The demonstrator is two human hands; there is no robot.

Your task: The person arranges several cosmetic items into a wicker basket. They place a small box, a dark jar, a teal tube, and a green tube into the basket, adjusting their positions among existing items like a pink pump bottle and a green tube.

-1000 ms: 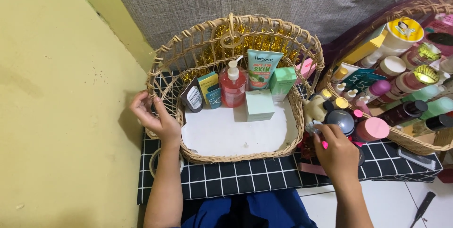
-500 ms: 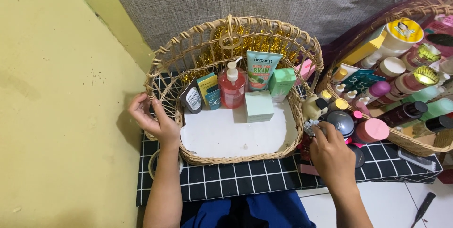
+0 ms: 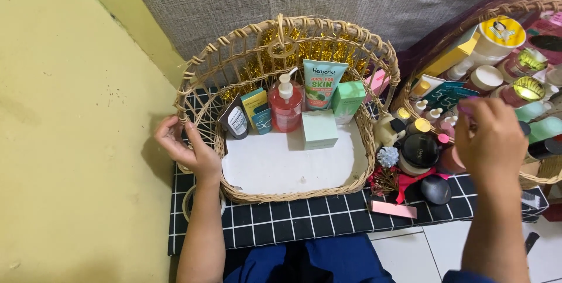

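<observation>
The left hand (image 3: 186, 147) grips the rim of the wicker basket (image 3: 202, 98) at the left middle of the frame, fingers curled around the weave. The basket sits at the centre, holding a red pump bottle (image 3: 286, 107), a green tube (image 3: 322, 84) and a pale green box (image 3: 319, 129). At the right, the right hand (image 3: 490, 142) pinches a small purple item (image 3: 466, 106) over a second basket (image 3: 541, 171) crowded with jars.
</observation>
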